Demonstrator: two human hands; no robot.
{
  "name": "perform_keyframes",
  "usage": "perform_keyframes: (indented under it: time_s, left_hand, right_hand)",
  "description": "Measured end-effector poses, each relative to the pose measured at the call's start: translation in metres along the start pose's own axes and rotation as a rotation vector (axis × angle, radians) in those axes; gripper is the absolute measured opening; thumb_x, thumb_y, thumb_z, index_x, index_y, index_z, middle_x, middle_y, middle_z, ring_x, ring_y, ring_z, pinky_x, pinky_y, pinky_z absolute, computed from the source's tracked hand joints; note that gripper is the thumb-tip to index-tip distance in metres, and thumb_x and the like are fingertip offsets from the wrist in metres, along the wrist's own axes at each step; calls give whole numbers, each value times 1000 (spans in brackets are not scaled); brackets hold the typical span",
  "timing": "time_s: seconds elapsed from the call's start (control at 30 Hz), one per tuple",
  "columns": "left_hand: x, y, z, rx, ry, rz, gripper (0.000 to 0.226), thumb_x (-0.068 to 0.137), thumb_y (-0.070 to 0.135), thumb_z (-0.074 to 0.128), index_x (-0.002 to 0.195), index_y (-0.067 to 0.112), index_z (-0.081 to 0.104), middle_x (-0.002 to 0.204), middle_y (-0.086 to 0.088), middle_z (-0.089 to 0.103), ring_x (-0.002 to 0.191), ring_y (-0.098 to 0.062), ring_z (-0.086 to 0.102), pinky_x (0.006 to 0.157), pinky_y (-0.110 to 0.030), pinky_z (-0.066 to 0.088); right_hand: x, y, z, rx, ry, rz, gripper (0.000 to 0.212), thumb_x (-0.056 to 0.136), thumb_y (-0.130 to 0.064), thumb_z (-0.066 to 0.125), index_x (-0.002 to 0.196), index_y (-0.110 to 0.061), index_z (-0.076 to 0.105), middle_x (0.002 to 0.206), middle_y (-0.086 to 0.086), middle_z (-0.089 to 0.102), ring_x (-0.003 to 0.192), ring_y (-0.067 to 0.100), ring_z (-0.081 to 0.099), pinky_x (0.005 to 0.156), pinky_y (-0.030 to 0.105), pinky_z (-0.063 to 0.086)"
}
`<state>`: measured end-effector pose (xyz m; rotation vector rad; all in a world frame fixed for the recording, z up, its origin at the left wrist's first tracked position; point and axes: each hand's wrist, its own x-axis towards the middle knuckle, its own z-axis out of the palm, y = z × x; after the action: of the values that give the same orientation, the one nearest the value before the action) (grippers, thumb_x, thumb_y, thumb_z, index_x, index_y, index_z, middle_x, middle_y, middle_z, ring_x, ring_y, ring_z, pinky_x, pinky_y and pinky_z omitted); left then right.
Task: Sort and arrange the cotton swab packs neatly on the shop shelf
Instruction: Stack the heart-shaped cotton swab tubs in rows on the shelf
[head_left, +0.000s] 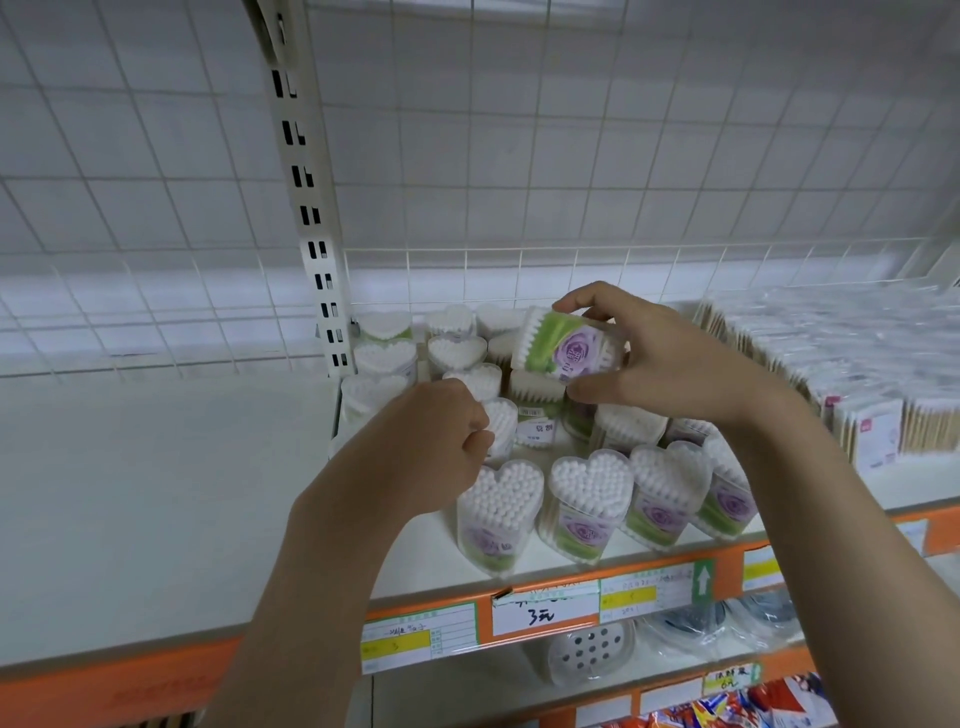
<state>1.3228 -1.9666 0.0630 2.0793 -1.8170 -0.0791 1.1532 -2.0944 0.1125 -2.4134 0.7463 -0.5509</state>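
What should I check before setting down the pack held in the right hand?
1. Right hand grips the held pack between fingers and thumb: ok.
2. Held pack upright like the others: not ok, it lies on its side.
3. Front row of heart-shaped packs standing: ok, though leaning slightly.
4. Left hand clear of the landing spot: cannot tell, it rests curled among the middle packs.
5. Free gap on the shelf for the pack: ok, bare to the left.

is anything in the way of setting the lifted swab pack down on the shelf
Yes. Straight below the lifted pack in the right hand stand other packs, and the left hand is close by.
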Motion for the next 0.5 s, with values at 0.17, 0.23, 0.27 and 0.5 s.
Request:
perform_keyframes:
  time_s: [0.17,0.23,0.27,0.5]
  left_hand:
    - [0,2,-3,9,-18,-5,31,93,26,48,95,1,66,105,-2,60,92,-20,60,83,-37,47]
    - [0,2,-3,13,-28,-11,31,93,26,48,95,1,66,105,-2,59,92,-20,60,83,-37,47]
    - [0,3,-3,17,-35,-14,31,93,26,48,95,1,66,106,-1,59,92,-20,60,83,-37,48]
    - [0,3,-5,24,-57,-6,31,94,24,44,95,3,67,106,-2,59,92,-20,60,83,-37,47]
  right_hand:
    - [4,-4,-7,-153,-63,13,64,71,-29,71,127,-41,42,112,-3,47,95,10,48,78,25,36]
    - [6,-7,-9,-139,-85,54,61,69,-29,72,121,-36,40,103,-1,56,85,15,54,71,32,44]
    - [7,-8,-10,-143,-97,73,58,68,-29,73,115,-34,39,96,1,59,80,17,57,68,35,47]
    - [15,-18,-6,-423,-283,64,59,69,-32,71,122,-33,45,106,-3,54,96,16,53,81,37,48]
